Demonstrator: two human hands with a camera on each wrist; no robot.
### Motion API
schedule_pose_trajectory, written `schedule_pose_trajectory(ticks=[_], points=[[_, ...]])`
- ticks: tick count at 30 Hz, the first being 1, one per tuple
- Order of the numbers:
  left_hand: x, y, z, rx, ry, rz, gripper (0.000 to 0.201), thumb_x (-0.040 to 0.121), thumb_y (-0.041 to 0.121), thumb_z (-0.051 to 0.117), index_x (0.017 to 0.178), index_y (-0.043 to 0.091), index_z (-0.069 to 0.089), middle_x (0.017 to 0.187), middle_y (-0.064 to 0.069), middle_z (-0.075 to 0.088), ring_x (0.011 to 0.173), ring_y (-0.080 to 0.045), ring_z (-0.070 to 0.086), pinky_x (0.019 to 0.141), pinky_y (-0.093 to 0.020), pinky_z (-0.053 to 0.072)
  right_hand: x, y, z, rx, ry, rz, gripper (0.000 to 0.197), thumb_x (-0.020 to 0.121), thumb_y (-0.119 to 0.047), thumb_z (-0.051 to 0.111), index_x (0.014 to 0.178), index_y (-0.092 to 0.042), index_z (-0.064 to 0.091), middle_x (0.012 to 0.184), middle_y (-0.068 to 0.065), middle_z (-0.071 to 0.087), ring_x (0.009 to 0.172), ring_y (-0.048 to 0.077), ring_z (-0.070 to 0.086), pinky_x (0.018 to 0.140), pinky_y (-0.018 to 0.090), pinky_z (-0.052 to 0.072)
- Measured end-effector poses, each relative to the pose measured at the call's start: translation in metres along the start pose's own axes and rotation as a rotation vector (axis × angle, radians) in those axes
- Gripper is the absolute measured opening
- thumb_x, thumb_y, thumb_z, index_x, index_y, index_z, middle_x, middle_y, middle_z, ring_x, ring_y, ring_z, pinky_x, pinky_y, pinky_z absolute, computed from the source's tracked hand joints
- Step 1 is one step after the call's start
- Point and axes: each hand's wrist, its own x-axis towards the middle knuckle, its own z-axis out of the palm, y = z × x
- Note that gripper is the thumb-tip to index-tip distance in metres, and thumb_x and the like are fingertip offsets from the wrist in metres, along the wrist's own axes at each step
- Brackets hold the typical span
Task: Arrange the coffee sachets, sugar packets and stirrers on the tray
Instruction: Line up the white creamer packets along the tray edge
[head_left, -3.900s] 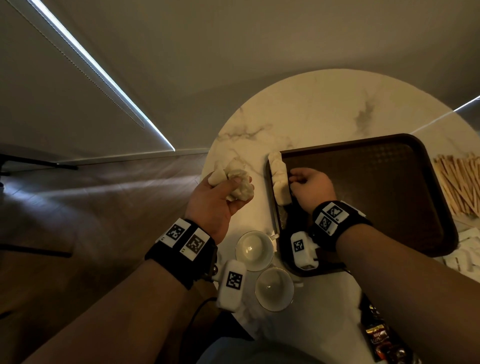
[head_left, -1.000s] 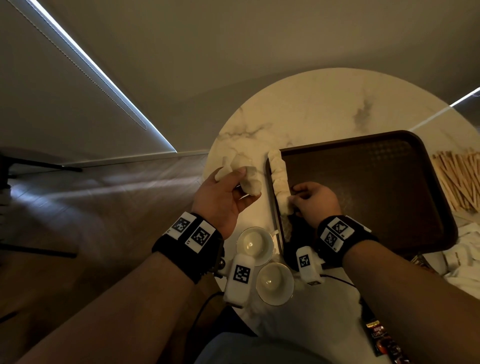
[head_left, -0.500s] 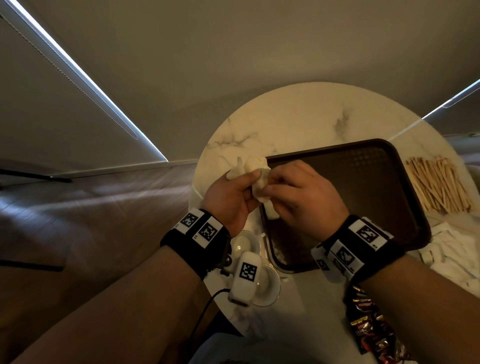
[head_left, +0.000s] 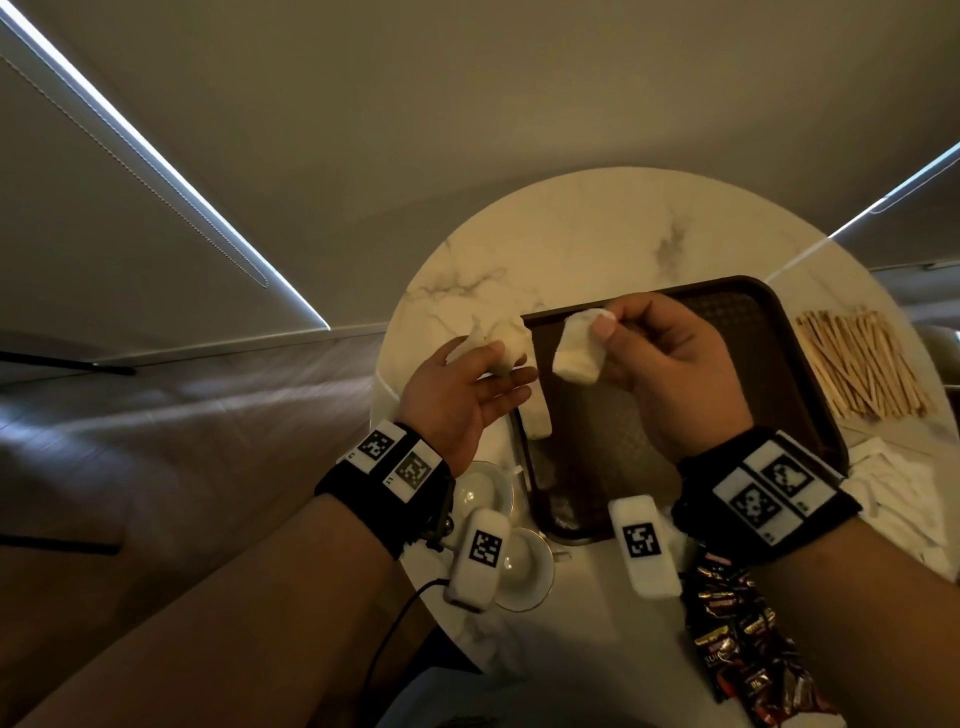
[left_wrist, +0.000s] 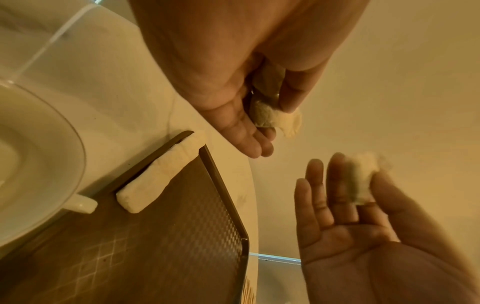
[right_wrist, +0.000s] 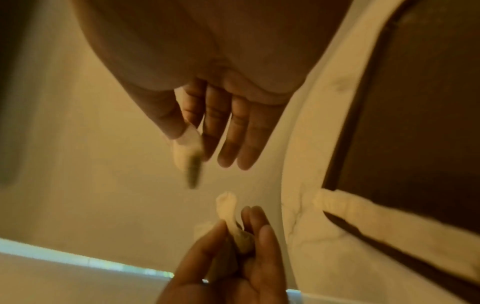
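My left hand (head_left: 501, 364) holds a small bunch of white sugar packets (head_left: 501, 335) between thumb and fingers, just left of the brown tray (head_left: 727, 322). Beside it my right hand (head_left: 609, 323) pinches one white sugar packet (head_left: 574, 351) between thumb and forefinger, raised above the tray's left side. A row of white packets (head_left: 537, 415) lies along the tray's left rim, also visible as the packet row (left_wrist: 161, 174). The left wrist view shows my left hand's bunch (left_wrist: 272, 117) and the single packet (left_wrist: 362, 176). Wooden stirrers (head_left: 862, 369) lie right of the tray. Dark coffee sachets (head_left: 737, 654) are piled at the table's near right.
Two white cups (head_left: 485, 493) (head_left: 522, 566) stand at the tray's near left corner on the round marble table (head_left: 571, 234). More white packets (head_left: 898, 493) lie heaped at the right beyond the tray. The table edge falls off just left of my left hand.
Half a second ago both hands met at the bunch; my right hand has drawn away to the right with one packet. The left hand keeps the remaining packets.
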Motion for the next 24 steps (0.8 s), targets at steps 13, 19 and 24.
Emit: schedule_pose_trajectory(ticks=[13, 19, 24], points=[[-0.011, 0.009, -0.017, 0.075, 0.009, 0.038, 0.009, 0.103, 0.011, 0.060, 0.106, 0.005, 0.066, 0.085, -0.011, 0.075, 0.080, -0.025, 0.075, 0.075, -0.035, 0.064, 0.020, 0.094, -0.026, -0.291, 0.053, 0.478, 0.008, 0.094, -0.012, 0.073, 0.102, -0.013, 0.075, 0.103, 0.012, 0.077, 0.097, 0.026, 0.075, 0.073, 0.029, 0.061], [-0.013, 0.008, -0.031, 0.109, 0.032, 0.035, 0.008, 0.103, 0.012, 0.060, 0.100, 0.009, 0.068, 0.092, -0.013, 0.076, 0.083, -0.026, 0.074, 0.080, -0.039, 0.064, 0.014, 0.138, -0.018, -0.437, 0.068, 0.681, 0.011, 0.093, -0.017, 0.076, 0.104, -0.014, 0.076, 0.103, 0.009, 0.077, 0.094, 0.026, 0.074, 0.080, 0.040, 0.064], [-0.012, 0.008, -0.037, 0.123, 0.053, 0.028, 0.008, 0.103, 0.013, 0.062, 0.103, 0.008, 0.067, 0.091, -0.012, 0.077, 0.082, -0.025, 0.074, 0.080, -0.039, 0.064, 0.016, 0.151, -0.005, -0.411, 0.064, 0.728, 0.010, 0.092, -0.016, 0.078, 0.102, -0.015, 0.076, 0.104, 0.009, 0.076, 0.096, 0.027, 0.074, 0.081, 0.039, 0.065]])
